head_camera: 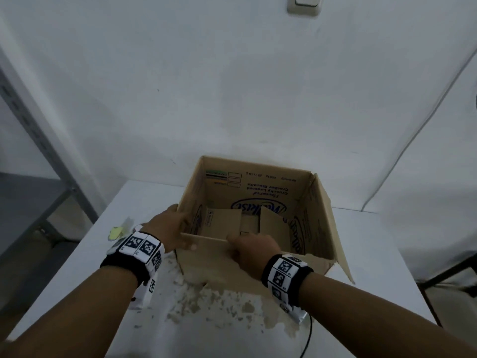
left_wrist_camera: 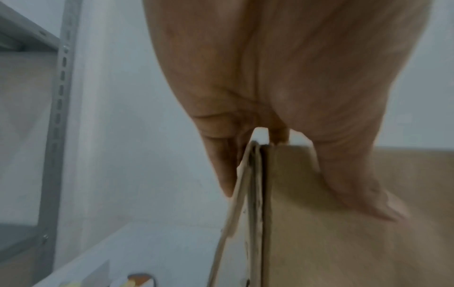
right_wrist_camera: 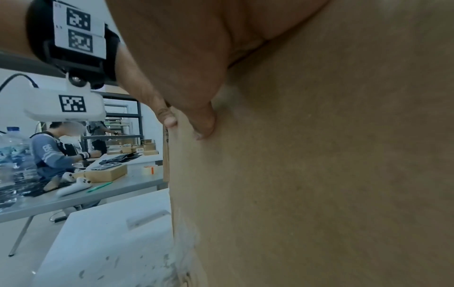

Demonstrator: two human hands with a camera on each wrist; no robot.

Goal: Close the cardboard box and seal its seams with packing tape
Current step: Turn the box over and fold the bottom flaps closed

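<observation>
An open brown cardboard box (head_camera: 260,188) stands on the white table (head_camera: 379,244), its flaps upright and blue print on its inner walls. Smaller cardboard boxes (head_camera: 224,220) lie inside. My left hand (head_camera: 175,228) grips the near-left corner, fingers on the outer left side and thumb on the near flap (head_camera: 206,253). The left wrist view shows this hand (left_wrist_camera: 260,116) straddling the corner edge (left_wrist_camera: 256,174). My right hand (head_camera: 249,245) holds the near flap's top edge, fingers hooked over it. In the right wrist view its thumb (right_wrist_camera: 203,124) presses on the flap's outer face (right_wrist_camera: 319,174).
A small yellowish object (head_camera: 116,232) lies on the table behind my left wrist. The tabletop in front of the box has a worn, flaked patch (head_camera: 219,303). A grey metal shelf frame (head_camera: 33,130) stands to the left. A person works at another table (right_wrist_camera: 123,186) behind.
</observation>
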